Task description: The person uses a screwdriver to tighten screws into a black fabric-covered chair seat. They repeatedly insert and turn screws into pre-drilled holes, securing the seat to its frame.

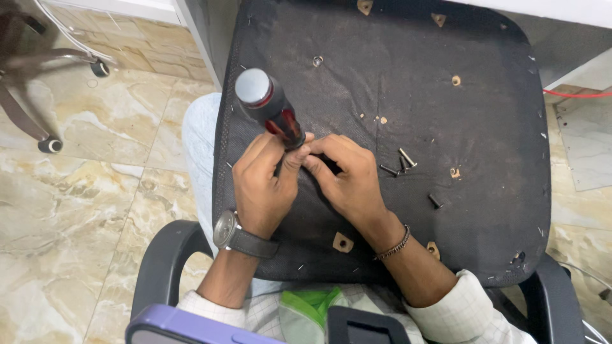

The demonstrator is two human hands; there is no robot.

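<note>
— While the left hand (260, 185) wraps around the screwdriver (271, 108), why does the big handle stick up so high?

— It stands almost straight up so the tip can press down into the black seat bottom (446, 114). The fingers are closed tight around the lower part of the handle, and the round grey end points up at us.

— And the right hand (347, 181)?

— It sits just beside the left one, touching it. Its fingertips are pinched in close near the tip of the tool, maybe to keep it steady. I cannot tell if it holds a small screw there, because the fingers hide that spot.

— Where is the tip?

— Down between the two hands, on the left half of the seat bottom. You can't see it.

— Why are those little metal things lying there?

— Those are loose screws (400, 163), a few together just right of the right hand, and one more screw (435, 201) a bit lower. They lie flat on the cloth, close enough to grab.

— What are the little brown spots?

— Holes in the cloth (456, 81) where wood shows through.

— Why is the seat bottom facing up?

— It rests across the person's lap, over the black armrest (159, 267), so the underside is easy to reach. There's a watch (226, 230) on the left wrist and a chain bracelet (394, 243) on the right.
</note>
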